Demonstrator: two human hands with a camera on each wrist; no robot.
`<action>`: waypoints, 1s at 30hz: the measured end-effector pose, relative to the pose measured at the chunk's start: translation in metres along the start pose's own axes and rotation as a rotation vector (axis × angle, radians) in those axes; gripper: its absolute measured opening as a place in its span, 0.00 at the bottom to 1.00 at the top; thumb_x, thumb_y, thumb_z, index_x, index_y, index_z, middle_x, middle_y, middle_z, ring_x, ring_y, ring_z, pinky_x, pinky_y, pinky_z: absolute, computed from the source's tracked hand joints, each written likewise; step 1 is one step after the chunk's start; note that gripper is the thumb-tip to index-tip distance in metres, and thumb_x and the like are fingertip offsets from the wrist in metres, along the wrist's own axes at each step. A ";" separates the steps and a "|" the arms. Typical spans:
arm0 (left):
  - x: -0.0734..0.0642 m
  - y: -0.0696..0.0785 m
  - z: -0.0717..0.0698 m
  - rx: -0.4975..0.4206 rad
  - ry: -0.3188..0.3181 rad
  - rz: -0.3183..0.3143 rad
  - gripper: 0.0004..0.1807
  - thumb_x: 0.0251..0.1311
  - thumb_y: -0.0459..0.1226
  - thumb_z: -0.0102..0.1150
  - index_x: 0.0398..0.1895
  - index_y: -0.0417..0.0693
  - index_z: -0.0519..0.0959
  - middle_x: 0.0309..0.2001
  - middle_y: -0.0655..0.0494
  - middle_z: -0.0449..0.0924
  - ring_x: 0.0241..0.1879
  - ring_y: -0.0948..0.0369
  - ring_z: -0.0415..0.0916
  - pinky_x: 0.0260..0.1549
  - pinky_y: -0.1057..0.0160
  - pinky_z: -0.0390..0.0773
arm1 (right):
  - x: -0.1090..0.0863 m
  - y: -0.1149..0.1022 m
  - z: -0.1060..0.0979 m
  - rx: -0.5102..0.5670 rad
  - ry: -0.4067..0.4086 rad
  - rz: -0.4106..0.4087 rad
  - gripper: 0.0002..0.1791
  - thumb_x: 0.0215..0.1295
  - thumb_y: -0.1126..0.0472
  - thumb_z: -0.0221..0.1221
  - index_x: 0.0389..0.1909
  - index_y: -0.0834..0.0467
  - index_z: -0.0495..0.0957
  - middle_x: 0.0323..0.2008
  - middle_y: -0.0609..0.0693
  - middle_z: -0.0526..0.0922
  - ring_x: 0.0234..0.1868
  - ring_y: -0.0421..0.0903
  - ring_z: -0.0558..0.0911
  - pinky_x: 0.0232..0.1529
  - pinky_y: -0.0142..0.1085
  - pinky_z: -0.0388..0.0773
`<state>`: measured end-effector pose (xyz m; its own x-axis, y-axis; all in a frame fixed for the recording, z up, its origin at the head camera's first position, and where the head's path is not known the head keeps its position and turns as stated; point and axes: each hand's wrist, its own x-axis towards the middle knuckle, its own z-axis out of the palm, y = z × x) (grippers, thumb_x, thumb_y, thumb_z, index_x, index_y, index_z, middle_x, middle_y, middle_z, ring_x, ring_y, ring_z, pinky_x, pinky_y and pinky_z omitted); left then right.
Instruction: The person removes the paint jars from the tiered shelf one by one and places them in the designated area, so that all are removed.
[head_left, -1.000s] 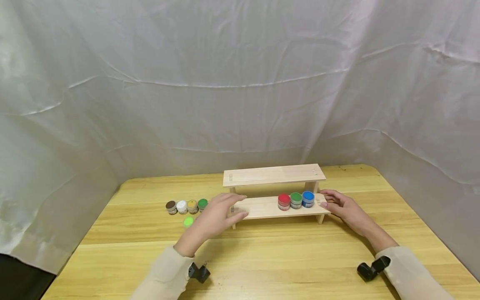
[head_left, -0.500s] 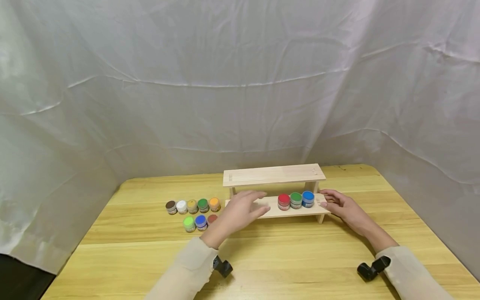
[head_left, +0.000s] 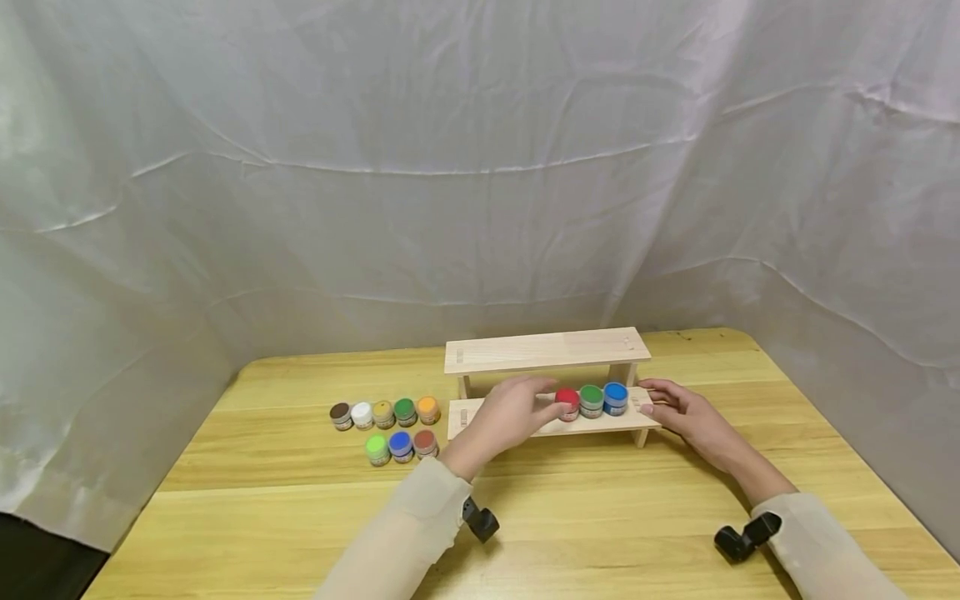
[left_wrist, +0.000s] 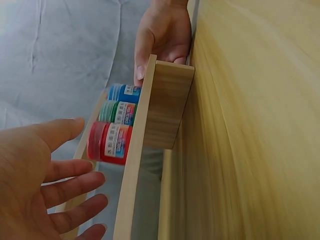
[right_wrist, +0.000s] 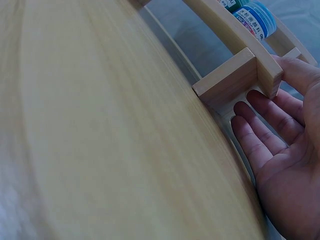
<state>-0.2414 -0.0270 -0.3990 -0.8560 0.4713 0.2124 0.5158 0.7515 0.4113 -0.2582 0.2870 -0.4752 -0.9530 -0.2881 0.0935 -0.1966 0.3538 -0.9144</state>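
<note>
A two-tier wooden rack [head_left: 547, 350] stands on the table. On its lower board are a red paint jar [head_left: 567, 406], a green paint jar [head_left: 592, 402] and a blue paint jar [head_left: 616, 400], side by side toward the right end. My left hand [head_left: 512, 417] is at the left side of the red jar; in the left wrist view its thumb and fingers are spread, with a gap to the jar. At the rack's right end, my right hand [head_left: 688, 421] holds the lower board, thumb on top and fingers around the end, as the right wrist view shows.
Left of the rack, paint jars stand on the table [head_left: 600, 517] in two rows. The back row runs from a brown jar [head_left: 341, 416] to an orange one [head_left: 428, 409]. In front are light green [head_left: 377, 450], blue [head_left: 401, 447] and reddish-brown [head_left: 426, 443] jars. Grey cloth [head_left: 480, 167] hangs behind.
My left hand has moved right along the lower board to the red jar, uncovering the jars on the table at left. The right hand has stayed at the rack's end.
</note>
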 end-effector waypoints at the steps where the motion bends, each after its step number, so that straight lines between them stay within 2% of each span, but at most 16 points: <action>1: 0.002 0.001 0.001 -0.003 -0.001 -0.008 0.26 0.66 0.55 0.57 0.59 0.51 0.79 0.56 0.59 0.80 0.56 0.61 0.76 0.56 0.60 0.74 | 0.000 0.000 0.000 0.002 -0.001 0.000 0.32 0.71 0.55 0.59 0.69 0.65 0.62 0.57 0.66 0.73 0.49 0.35 0.77 0.47 0.26 0.75; 6: 0.011 0.009 0.006 0.009 -0.011 -0.028 0.22 0.64 0.55 0.60 0.54 0.54 0.82 0.48 0.63 0.83 0.47 0.65 0.78 0.46 0.65 0.77 | 0.000 0.001 0.000 0.003 0.000 0.004 0.32 0.71 0.55 0.59 0.69 0.65 0.62 0.57 0.66 0.73 0.49 0.35 0.77 0.47 0.25 0.75; 9: 0.014 0.012 0.009 0.031 -0.011 -0.026 0.20 0.62 0.55 0.62 0.50 0.54 0.83 0.40 0.65 0.82 0.37 0.68 0.76 0.34 0.69 0.74 | -0.001 0.001 0.000 0.002 0.000 0.005 0.32 0.71 0.55 0.58 0.69 0.65 0.62 0.57 0.66 0.73 0.49 0.35 0.76 0.47 0.25 0.75; 12: 0.015 0.013 0.010 0.053 -0.007 -0.025 0.20 0.61 0.54 0.64 0.49 0.53 0.83 0.37 0.65 0.81 0.31 0.68 0.72 0.28 0.71 0.70 | 0.000 0.001 0.000 0.006 0.000 0.005 0.32 0.71 0.55 0.58 0.69 0.65 0.62 0.57 0.66 0.73 0.49 0.35 0.76 0.47 0.25 0.75; 17: 0.010 0.012 0.006 0.001 -0.007 -0.029 0.17 0.62 0.51 0.64 0.48 0.53 0.83 0.37 0.65 0.80 0.31 0.68 0.71 0.30 0.71 0.71 | 0.000 0.000 0.001 0.000 0.000 0.002 0.32 0.71 0.55 0.58 0.69 0.65 0.62 0.57 0.65 0.73 0.49 0.35 0.77 0.47 0.25 0.75; 24: -0.004 0.000 -0.004 -0.130 -0.013 -0.045 0.13 0.63 0.47 0.64 0.48 0.55 0.83 0.39 0.66 0.81 0.38 0.68 0.79 0.35 0.70 0.76 | 0.000 0.000 0.000 -0.004 0.002 0.000 0.32 0.71 0.55 0.58 0.69 0.65 0.62 0.57 0.65 0.73 0.49 0.35 0.76 0.47 0.25 0.75; 30: -0.021 -0.009 -0.013 -0.154 0.004 -0.045 0.09 0.64 0.47 0.63 0.44 0.58 0.82 0.38 0.68 0.80 0.40 0.65 0.81 0.36 0.69 0.78 | 0.000 0.001 0.000 -0.002 0.002 0.000 0.31 0.71 0.55 0.58 0.69 0.65 0.62 0.56 0.66 0.73 0.49 0.35 0.77 0.47 0.25 0.75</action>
<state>-0.2290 -0.0497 -0.3951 -0.8782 0.4373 0.1939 0.4663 0.6920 0.5511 -0.2582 0.2871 -0.4767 -0.9534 -0.2865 0.0945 -0.1973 0.3553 -0.9137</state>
